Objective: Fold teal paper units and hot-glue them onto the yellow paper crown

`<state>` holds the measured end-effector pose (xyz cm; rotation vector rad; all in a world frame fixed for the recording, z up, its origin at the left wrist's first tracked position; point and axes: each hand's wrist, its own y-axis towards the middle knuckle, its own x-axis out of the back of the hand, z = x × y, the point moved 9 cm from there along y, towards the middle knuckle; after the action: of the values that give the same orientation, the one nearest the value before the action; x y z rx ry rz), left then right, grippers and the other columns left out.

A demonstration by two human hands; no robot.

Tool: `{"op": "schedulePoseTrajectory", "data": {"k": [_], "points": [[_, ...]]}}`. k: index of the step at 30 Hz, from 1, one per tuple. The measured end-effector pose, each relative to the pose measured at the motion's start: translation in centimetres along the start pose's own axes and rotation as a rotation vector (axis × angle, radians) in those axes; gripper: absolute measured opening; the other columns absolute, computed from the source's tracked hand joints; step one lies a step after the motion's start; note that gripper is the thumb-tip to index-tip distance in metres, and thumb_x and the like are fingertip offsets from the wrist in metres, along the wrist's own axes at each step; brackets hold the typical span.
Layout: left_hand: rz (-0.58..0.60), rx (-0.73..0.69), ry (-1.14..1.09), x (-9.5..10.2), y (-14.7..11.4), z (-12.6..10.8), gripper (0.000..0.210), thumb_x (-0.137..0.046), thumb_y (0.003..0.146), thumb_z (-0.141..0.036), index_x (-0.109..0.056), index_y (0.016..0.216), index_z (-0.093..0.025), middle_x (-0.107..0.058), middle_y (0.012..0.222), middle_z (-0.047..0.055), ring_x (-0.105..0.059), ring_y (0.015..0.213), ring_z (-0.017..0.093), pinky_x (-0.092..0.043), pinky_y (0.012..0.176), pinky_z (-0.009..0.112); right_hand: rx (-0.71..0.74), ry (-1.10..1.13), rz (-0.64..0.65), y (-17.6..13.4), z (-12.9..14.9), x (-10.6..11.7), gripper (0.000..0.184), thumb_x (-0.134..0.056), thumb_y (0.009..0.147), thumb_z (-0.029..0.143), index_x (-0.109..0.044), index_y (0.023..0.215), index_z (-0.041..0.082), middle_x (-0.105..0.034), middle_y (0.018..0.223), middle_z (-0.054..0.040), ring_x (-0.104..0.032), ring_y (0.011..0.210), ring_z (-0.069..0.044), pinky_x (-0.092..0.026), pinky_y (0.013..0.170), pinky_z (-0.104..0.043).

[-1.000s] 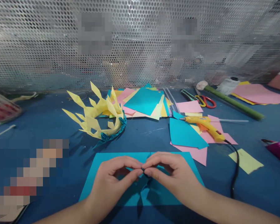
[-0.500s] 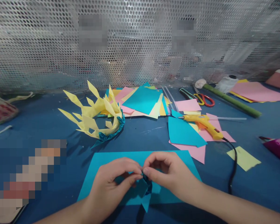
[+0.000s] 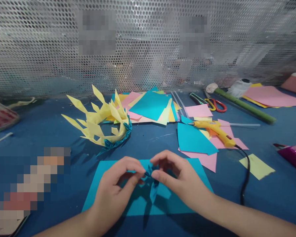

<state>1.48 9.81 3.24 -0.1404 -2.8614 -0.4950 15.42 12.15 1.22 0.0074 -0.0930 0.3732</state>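
Observation:
Between my two hands is a small folded blue paper piece (image 3: 153,191), with pointed ends above and below the fingers. My left hand (image 3: 122,184) pinches its left side between thumb and fingertips. From the right, the thumb and fingers of my right hand (image 3: 174,171) grip it too, hiding part of its middle. Under both hands a flat blue paper sheet (image 3: 106,171) lies on the table. Beyond my left hand stands a yellow paper crown (image 3: 98,120) with tall points and twisted blue trim along its front right.
A yellow glue gun (image 3: 219,130) with a black cord (image 3: 248,174) lies on paper scraps at right. Behind are a coloured paper stack (image 3: 150,105), scissors (image 3: 217,104) and a green stick (image 3: 246,105). A purple tool (image 3: 294,156) sits far right. Perforated metal panelling (image 3: 148,49) closes off the back.
The blue folded piece has risen slightly and turned, so its upper tip now shows between my hands. My right hand has moved up a little; my left fingers have shifted left.

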Motion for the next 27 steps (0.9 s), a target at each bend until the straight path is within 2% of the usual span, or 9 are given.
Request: {"op": "schedulePoseTrajectory", "data": {"k": [2, 4, 8, 13, 16, 21, 27], "points": [[-0.050, 0.005, 0.008, 0.6, 0.1, 0.1, 0.020, -0.054, 0.085, -0.008, -0.063, 0.077, -0.024, -0.062, 0.083, -0.003, -0.063, 0.069, 0.008, -0.054, 0.064, 0.015, -0.043, 0.056, -0.062, 0.1, -0.6, 0.6, 0.033, -0.072, 0.078, 0.037, -0.060, 0.105, 0.022, -0.058, 0.091, -0.0009, -0.055, 0.075, -0.012, -0.047, 0.067, -0.024], [-0.072, 0.017, 0.016, 0.9, 0.1, 0.2, 0.019, -0.055, 0.084, -0.008, -0.062, 0.074, -0.023, -0.062, 0.085, -0.002, -0.063, 0.074, 0.008, -0.052, 0.066, 0.014, -0.079, 0.141, -0.066, 0.3, -1.2, 0.6, 0.042, -0.072, 0.077, 0.040, -0.057, 0.111, 0.022, -0.057, 0.096, -0.0026, -0.056, 0.075, -0.011, -0.049, 0.067, -0.024], [-0.070, 0.059, 0.006, 0.8, 0.1, 0.5, 0.018, -0.056, 0.083, -0.011, -0.060, 0.070, -0.022, -0.065, 0.089, -0.001, -0.064, 0.077, 0.009, -0.052, 0.064, 0.013, -0.101, 0.178, -0.011, 0.5, -1.7, 0.2, 0.035, -0.072, 0.075, 0.043, -0.063, 0.097, 0.018, -0.064, 0.085, -0.0033, -0.060, 0.074, -0.014, -0.051, 0.068, -0.027], [-0.032, 0.121, -0.052, 0.3, 0.1, 1.2, 0.012, -0.063, 0.079, -0.014, -0.057, 0.072, -0.022, -0.068, 0.096, 0.002, -0.066, 0.091, 0.013, -0.055, 0.075, 0.019, -0.077, 0.158, 0.002, 0.5, -1.6, -0.1, 0.028, -0.073, 0.075, 0.041, -0.067, 0.091, 0.018, -0.067, 0.079, -0.0011, -0.062, 0.073, -0.014, -0.053, 0.069, -0.027], [-0.038, 0.158, -0.076, 0.3, 0.2, 1.7, 0.015, -0.068, 0.075, -0.015, -0.056, 0.075, -0.023, -0.068, 0.087, -0.001, -0.068, 0.084, 0.013, -0.055, 0.070, 0.018, -0.044, 0.122, -0.001, 0.3, -1.2, -0.2, 0.025, -0.074, 0.073, 0.039, -0.069, 0.087, 0.018, -0.067, 0.079, -0.0011, -0.062, 0.071, -0.014, -0.053, 0.066, -0.026], [-0.028, 0.164, -0.092, 0.1, 0.4, 1.7, 0.011, -0.074, 0.071, -0.016, -0.067, 0.076, -0.022, -0.066, 0.072, -0.003, -0.065, 0.068, 0.010, -0.054, 0.062, 0.015, 0.047, 0.026, -0.067, -0.2, 0.1, 0.5, 0.017, -0.070, 0.078, 0.033, -0.070, 0.088, 0.020, -0.066, 0.081, -0.0007, -0.062, 0.070, -0.012, -0.052, 0.065, -0.023], [-0.027, 0.152, -0.074, 0.2, 0.5, 1.2, 0.008, -0.068, 0.075, -0.017, -0.068, 0.068, -0.021, -0.063, 0.060, -0.004, -0.060, 0.054, 0.008, -0.050, 0.051, 0.013, 0.129, -0.059, -0.076, -0.3, 1.0, 0.4, 0.007, -0.062, 0.078, 0.020, -0.069, 0.078, 0.019, -0.067, 0.076, -0.0017, -0.063, 0.065, -0.013, -0.053, 0.059, -0.023]]}}
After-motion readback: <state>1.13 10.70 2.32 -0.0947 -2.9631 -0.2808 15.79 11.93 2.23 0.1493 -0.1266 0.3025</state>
